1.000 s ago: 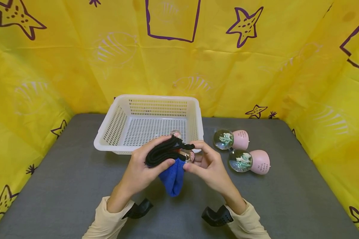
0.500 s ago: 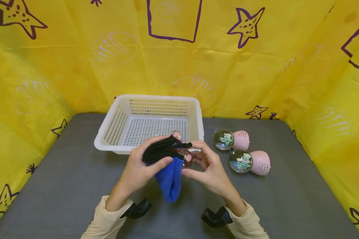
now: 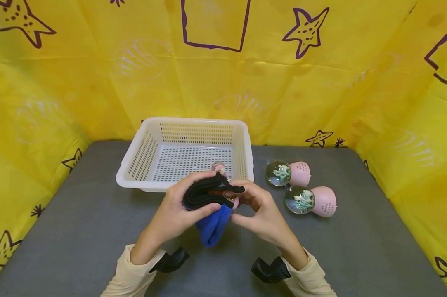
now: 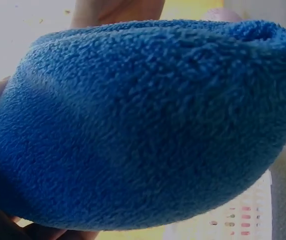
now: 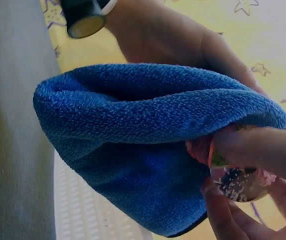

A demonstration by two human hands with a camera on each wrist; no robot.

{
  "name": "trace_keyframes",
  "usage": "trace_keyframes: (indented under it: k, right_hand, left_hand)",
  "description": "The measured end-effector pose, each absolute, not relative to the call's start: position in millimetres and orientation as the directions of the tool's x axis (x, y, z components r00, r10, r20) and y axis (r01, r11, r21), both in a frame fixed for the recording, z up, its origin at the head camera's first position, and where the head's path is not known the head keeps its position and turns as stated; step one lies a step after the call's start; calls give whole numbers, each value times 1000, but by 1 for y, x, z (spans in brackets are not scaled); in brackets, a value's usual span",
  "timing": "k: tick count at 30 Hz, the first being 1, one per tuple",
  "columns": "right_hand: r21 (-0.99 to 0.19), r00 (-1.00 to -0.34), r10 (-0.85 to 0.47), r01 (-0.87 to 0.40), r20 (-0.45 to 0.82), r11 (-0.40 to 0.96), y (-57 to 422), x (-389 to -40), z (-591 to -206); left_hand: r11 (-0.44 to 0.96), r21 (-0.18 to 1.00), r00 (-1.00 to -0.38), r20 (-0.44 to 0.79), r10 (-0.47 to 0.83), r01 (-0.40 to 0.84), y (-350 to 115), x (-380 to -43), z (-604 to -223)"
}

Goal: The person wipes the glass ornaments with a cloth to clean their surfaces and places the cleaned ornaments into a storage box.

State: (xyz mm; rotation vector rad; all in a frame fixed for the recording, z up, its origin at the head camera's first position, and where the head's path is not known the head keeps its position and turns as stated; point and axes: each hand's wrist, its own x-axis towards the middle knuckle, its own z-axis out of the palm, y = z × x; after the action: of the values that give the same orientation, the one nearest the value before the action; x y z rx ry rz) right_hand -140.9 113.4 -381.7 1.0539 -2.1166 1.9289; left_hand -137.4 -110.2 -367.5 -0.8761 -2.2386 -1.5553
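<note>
My left hand (image 3: 173, 214) grips a folded blue cloth (image 3: 214, 227) with black edging, its thumb across the near side. In the right wrist view, the fluffy cloth (image 5: 148, 115) hangs in folds beside a small clear globe (image 5: 240, 185) with white specks and a reddish part. My right hand (image 3: 264, 212) holds this globe between thumb and fingers, against the cloth's edge. Cloth fills most of the left wrist view. Another small globe (image 3: 218, 167) with pink inside shows just beyond the cloth; whether it lies in the basket cannot be told.
A cream plastic basket (image 3: 130, 181) stands behind the hands on the grey table (image 3: 78, 231). To the right lie two larger snow globes with pink bases, one farther back (image 3: 299, 173) and one nearer (image 3: 323, 202). Yellow patterned fabric (image 3: 208, 90) encloses the table's back and sides.
The cloth shifts left and then back right, still in my left hand. The globe in my right hand turns and now shows less beside the cloth's edge. The basket and larger globes stay put.
</note>
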Motion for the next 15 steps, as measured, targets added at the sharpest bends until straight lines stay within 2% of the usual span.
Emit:
trace_keyframes:
  k: [3,6,11,15]
  right_hand:
    - [-826,-754,-409,-563,514,1,113,-140,-383]
    - [-829,-752,-399,-557,525,-42,112,-140,-386]
    - [-890,-798,-401,-437,450,-129,106,-141,-388]
    - [-932,-828,-430,-340,360,-126,101,-140,-389]
  left_hand:
    - [241,757,-786,527,324,607,-109,-140,-368]
    - [221,747,-772,555,310,627,-108,-141,-367]
    - [194,722,-744,613,266,665,-111,-142,-365]
    - [207,715,-742,623,246,668,-114,-142,-366]
